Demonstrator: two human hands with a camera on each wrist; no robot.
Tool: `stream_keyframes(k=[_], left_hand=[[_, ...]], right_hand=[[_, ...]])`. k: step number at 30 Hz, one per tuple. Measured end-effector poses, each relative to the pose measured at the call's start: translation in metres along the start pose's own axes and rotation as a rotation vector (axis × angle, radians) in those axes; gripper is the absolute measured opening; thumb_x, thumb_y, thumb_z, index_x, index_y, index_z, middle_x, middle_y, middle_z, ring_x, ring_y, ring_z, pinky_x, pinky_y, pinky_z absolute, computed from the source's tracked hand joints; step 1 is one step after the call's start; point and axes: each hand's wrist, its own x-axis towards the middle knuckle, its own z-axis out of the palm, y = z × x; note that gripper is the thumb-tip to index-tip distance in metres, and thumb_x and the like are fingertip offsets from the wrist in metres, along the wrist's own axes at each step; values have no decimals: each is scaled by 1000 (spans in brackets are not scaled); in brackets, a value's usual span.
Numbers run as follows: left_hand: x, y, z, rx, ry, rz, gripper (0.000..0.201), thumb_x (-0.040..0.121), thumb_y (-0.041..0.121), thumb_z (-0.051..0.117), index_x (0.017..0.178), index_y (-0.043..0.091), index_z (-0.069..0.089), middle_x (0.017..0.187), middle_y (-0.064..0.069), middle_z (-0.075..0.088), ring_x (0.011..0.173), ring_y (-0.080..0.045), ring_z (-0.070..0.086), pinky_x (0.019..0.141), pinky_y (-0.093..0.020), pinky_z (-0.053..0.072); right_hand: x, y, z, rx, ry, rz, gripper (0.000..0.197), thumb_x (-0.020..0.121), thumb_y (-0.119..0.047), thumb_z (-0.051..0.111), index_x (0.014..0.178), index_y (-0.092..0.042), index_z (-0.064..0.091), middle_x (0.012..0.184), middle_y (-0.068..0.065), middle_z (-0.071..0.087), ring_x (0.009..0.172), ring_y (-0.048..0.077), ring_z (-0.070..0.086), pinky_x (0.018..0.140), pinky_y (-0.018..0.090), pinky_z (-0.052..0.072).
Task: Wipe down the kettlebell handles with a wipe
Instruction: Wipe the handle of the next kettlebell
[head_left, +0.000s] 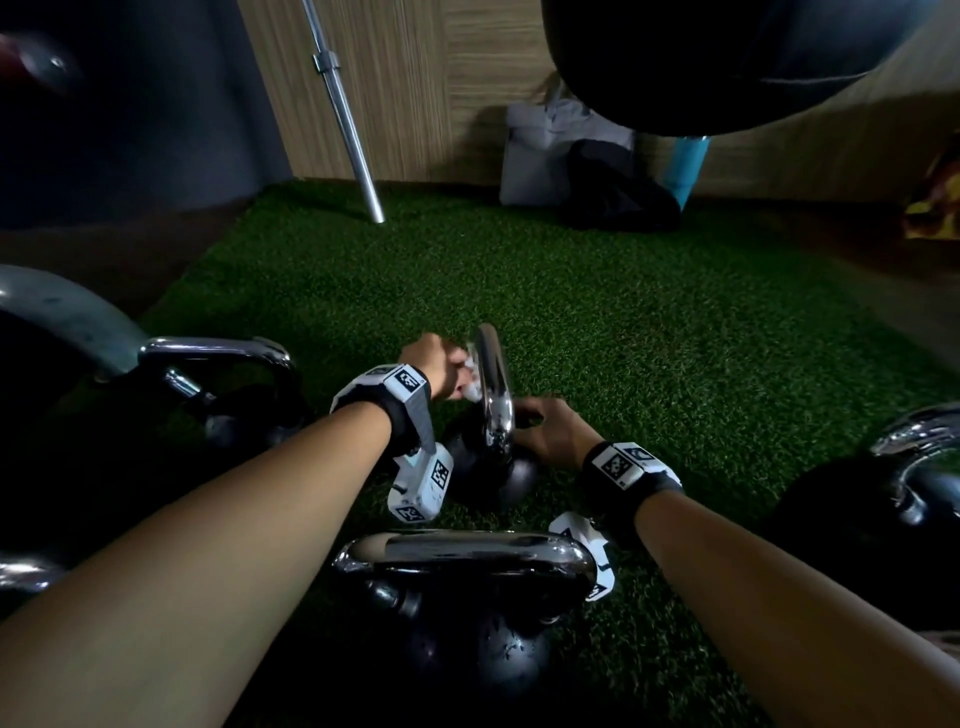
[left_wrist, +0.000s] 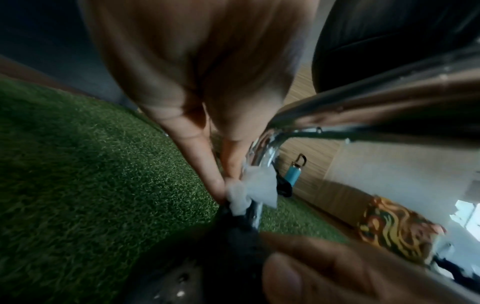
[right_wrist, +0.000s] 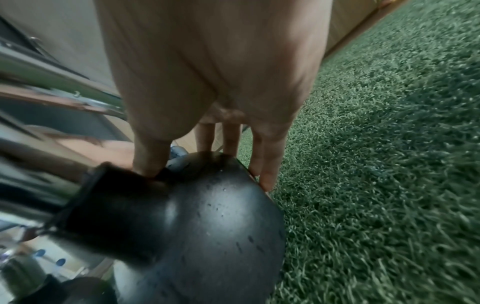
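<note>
A small black kettlebell (head_left: 511, 475) stands on the green turf with its chrome handle (head_left: 493, 384) edge-on to me. My left hand (head_left: 457, 374) pinches a crumpled white wipe (head_left: 471, 383) against the handle's left side. In the left wrist view the wipe (left_wrist: 250, 190) sits low on the handle (left_wrist: 265, 152), near where it meets the black body. My right hand (head_left: 540, 426) rests on the ball's right side. In the right wrist view its straight fingers (right_wrist: 267, 164) lie over the ball (right_wrist: 207, 226), and the thumb touches the handle's base.
A second kettlebell (head_left: 467, 613) with a chrome handle stands just in front of me, more (head_left: 218, 374) at the left, and one (head_left: 883, 499) at the right. A barbell (head_left: 343, 114) leans on the wooden wall. Bags (head_left: 571, 166) and a blue bottle (head_left: 688, 166) sit at the back.
</note>
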Motion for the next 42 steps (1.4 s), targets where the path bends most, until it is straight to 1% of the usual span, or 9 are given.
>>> stream_keyframes(k=[4, 8, 12, 15, 19, 25, 31, 35, 42], left_hand=[[-4, 10, -1, -238, -15, -117, 20, 92, -12, 61, 112, -10, 64, 103, -18, 71, 87, -29, 72, 60, -40, 63], [-11, 10, -3, -373, 49, 23, 20, 89, -6, 72, 108, -3, 73, 101, -21, 75, 84, -24, 76, 78, -35, 64], [-22, 9, -10, -538, 1, 140, 19, 90, -7, 70, 98, 10, 75, 98, -14, 76, 78, -14, 75, 69, -20, 61], [-28, 6, -25, -588, -139, 151, 24, 93, -7, 64, 113, 4, 71, 104, -11, 74, 83, -12, 73, 73, -20, 61], [-34, 5, -39, -496, -267, 140, 26, 93, -4, 63, 119, -2, 64, 100, -13, 71, 78, -11, 75, 70, -20, 61], [-50, 7, -49, -450, -444, 92, 14, 91, 0, 66, 105, 1, 64, 95, -8, 75, 82, -10, 76, 69, -20, 61], [-60, 11, -53, -395, -412, 142, 12, 91, -5, 64, 97, 5, 62, 87, -5, 77, 77, -8, 75, 67, -21, 61], [-73, -1, -49, -155, -614, 218, 19, 89, -8, 65, 99, 9, 66, 92, -3, 76, 84, -11, 74, 77, -23, 61], [-84, -3, -54, 65, -529, 382, 32, 68, 26, 86, 92, 13, 71, 98, -9, 79, 96, -26, 75, 95, -45, 58]], right_hand=[[-2, 2, 2, -36, 19, -11, 52, 80, -46, 80, 128, -28, 70, 110, -6, 77, 101, 13, 73, 98, 41, 58], [-1, 4, 3, -65, 39, -16, 47, 84, -44, 79, 128, -30, 70, 109, -5, 78, 101, 13, 73, 96, 38, 58], [-4, 4, 0, -45, 41, -31, 38, 87, -38, 78, 124, -28, 73, 104, -8, 77, 94, 9, 72, 88, 28, 58], [-5, 6, 2, -2, 56, -33, 40, 85, -37, 80, 123, -26, 73, 99, -9, 76, 88, 6, 70, 84, 24, 56], [0, 10, 5, 31, 76, -16, 64, 66, -54, 84, 121, -25, 74, 104, -4, 79, 99, 15, 73, 96, 40, 58], [1, 15, 4, -39, 64, -20, 78, 55, -69, 73, 123, -31, 71, 108, -11, 77, 103, 7, 71, 100, 38, 56], [2, 13, 4, -57, 82, 8, 80, 54, -71, 71, 124, -33, 70, 111, -10, 76, 105, 8, 70, 101, 39, 55], [-2, 11, 3, -68, 75, -6, 71, 61, -64, 74, 123, -31, 70, 111, -9, 75, 105, 10, 70, 101, 42, 55], [-4, 8, 2, -78, 74, -24, 69, 66, -62, 75, 125, -27, 68, 117, -8, 73, 109, 12, 69, 103, 41, 53]])
